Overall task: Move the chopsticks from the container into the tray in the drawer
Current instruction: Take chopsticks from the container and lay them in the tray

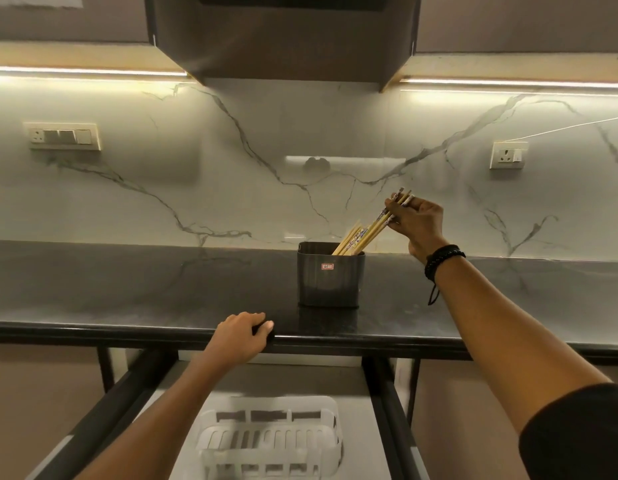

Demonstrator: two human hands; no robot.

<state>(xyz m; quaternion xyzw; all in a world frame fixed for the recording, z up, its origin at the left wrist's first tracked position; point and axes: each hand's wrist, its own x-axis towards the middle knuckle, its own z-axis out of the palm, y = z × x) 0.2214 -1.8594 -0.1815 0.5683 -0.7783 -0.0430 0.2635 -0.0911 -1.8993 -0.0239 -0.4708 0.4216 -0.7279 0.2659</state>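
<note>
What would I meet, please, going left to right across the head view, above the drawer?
Switch panel → left hand gripping the counter edge → container → right hand holding chopsticks → socket.

Illumination is dim and warm, supplied by light strips (86, 72) under the cabinets (58, 22) on both sides of the hood (283, 36); the strips are overexposed and spread glare down the marble wall (231, 150), which the dark tabletop (127, 282) mirrors faintly. The drawer (359, 427) and tray (321, 403) lie in shade below the tabletop, rendered soft and smeared, whereas the chopsticks (370, 230) near centre remain reasonably sharp. Wide-angle distortion bows the strips and the tabletop edge toward the frame borders, and fine compression blur is present throughout.
</note>
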